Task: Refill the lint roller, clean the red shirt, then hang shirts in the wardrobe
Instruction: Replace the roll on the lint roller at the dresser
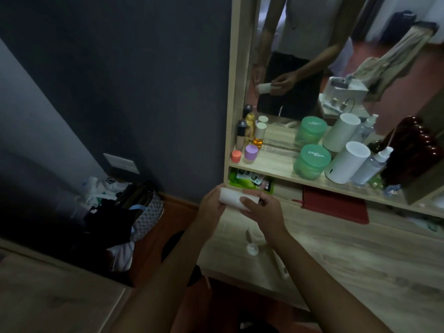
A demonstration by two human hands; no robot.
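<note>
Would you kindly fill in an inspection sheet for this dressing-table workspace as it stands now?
Surface: light wood-grain tabletop, bare at right.
Job's things: white cylindrical lint refill roll held above the table; white plastic roller handle lying on it.
Clutter: shelf holds green round jar, white cylinder, clear spray bottle, purple-lidded pot; red flat case below.
Hands: left hand and right hand both grip the roll.
Cables: nothing seen.
Surroundings: mirror, dark grey wall, bags on floor.
</note>
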